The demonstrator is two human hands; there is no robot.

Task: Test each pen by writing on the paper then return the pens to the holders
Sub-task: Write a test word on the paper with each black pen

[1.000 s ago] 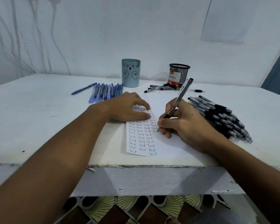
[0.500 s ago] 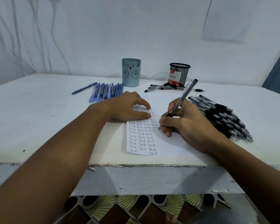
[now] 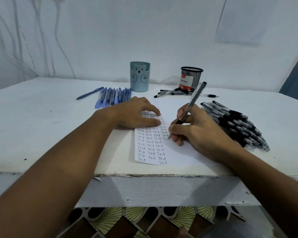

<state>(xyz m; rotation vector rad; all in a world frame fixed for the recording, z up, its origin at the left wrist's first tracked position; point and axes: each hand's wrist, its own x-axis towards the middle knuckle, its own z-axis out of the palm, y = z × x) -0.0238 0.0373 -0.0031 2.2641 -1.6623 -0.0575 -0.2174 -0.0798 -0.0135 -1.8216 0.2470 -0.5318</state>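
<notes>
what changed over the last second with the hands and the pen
Very little. The right hand keeps its grip on the pen, whose tip has crept slightly rightward along the row of "Test" words on the paper, with its top end swinging a little to the right. The left hand stays flat on the paper. Both holders and the pen piles are unmoved.

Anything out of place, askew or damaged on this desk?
Nothing spilled. The desk's front edge is chipped and flaking. One blue pen lies angled apart from the neat blue row. Black pens lie scattered by the mesh holder.
</notes>
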